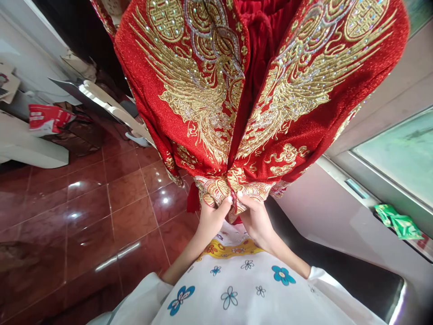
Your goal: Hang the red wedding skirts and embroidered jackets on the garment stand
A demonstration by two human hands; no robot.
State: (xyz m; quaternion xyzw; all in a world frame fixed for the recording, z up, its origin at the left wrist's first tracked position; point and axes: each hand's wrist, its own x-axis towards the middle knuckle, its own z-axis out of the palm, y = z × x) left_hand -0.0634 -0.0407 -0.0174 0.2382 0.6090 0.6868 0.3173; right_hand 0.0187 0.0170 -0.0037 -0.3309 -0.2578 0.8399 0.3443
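Note:
A red jacket (203,108) with gold embroidery and sparkling stones hangs upright in front of me, its front parted at the top. At the bottom hem, my left hand (213,219) grips the left front edge, thumb on top and fingers behind the cloth. Close beside it, my right hand (257,221) pinches the right front edge the same way. The two edges meet between my thumbs. Most of my fingers are hidden under the hem. Through the front gap shows a darker red gathered garment (259,49).
Glossy red floor tiles (131,194) lie at left. A red and white packet (49,118) rests near a white furniture base (34,142). To the right are a black padded surface (334,257), a window (399,153) and a green packet (397,221) on its ledge.

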